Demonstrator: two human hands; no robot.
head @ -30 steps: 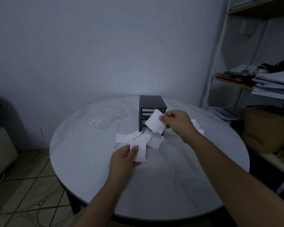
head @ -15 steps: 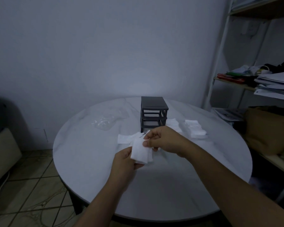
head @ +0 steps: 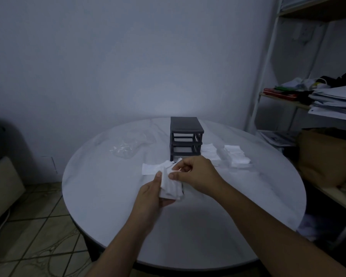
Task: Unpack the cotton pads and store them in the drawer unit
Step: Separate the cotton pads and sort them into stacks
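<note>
A small dark drawer unit (head: 186,136) stands at the back middle of the round white table (head: 248,226). In front of it, my left hand (head: 150,194) holds a small stack of white cotton pads (head: 171,187) from below, thumb on its left edge. My right hand (head: 196,174) pinches the top of the same stack with thumb and fingers. More loose pads (head: 152,168) lie on the table just behind the hands. Two white piles of pads (head: 236,156) sit to the right of the unit.
A crumpled clear plastic wrapper (head: 124,150) lies left of the drawer unit. A white shelf rack (head: 268,66) with papers and clutter stands at the right, a brown bag (head: 328,152) beneath it. Tiled floor shows at lower left.
My right hand came back from the drawer unit with a pad and joined the left hand. Both hands now hold a gathered stack closer to me.
</note>
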